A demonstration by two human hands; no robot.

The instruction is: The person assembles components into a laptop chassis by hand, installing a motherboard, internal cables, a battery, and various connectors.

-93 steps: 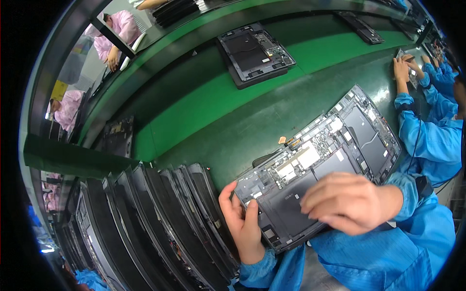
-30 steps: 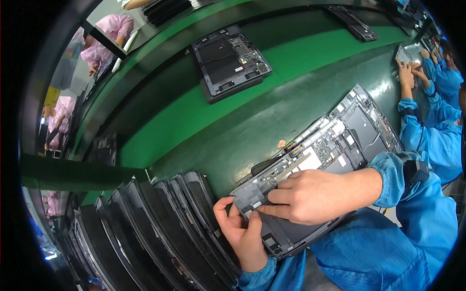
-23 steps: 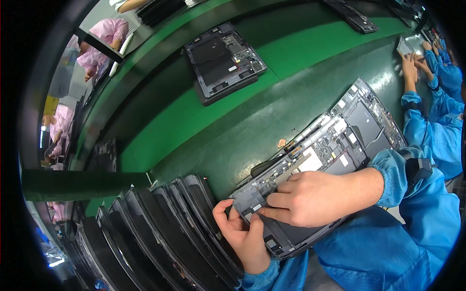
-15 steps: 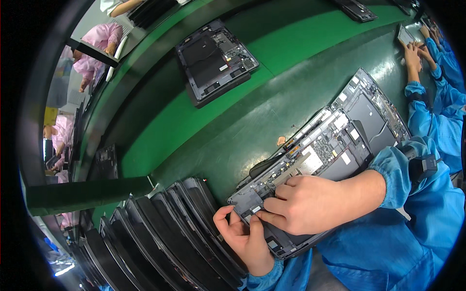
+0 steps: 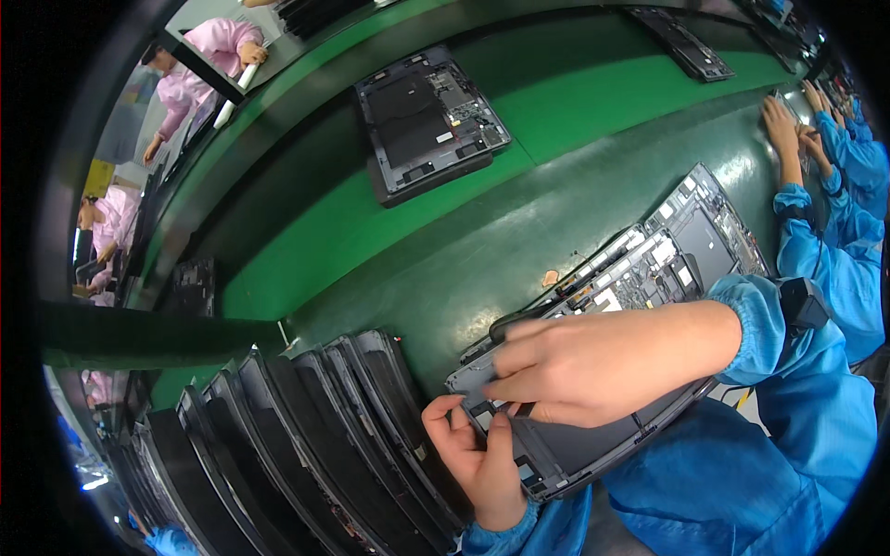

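In front of me lies an opened laptop chassis [image 5: 593,459], its grey inside and part of a circuit board showing. My left hand [image 5: 482,463] is at its left end, thumb on the inside and fingers curled at the edge. Over the same end is my right hand [image 5: 593,366], fingers bent and partly blurred. A small dark strip [image 5: 526,409] shows by its thumb; what the fingertips pinch is hard to make out. Behind this chassis, another opened laptop chassis [image 5: 709,222] sticks out at the upper right. The right hand hides much of the board.
A row of dark laptop chassis [image 5: 306,445] stands on edge to my left. Another opened chassis [image 5: 431,120] lies on the green belt [image 5: 556,120] beyond. A small tan scrap [image 5: 551,278] is on the table. Co-workers in blue sleeves [image 5: 834,232] work at right, others in pink [image 5: 209,56] at left.
The view has shifted slightly. My right hand has changed its finger pose near the left end, covering more of the board, and a dark strip shows by its thumb. My left hand keeps its place.
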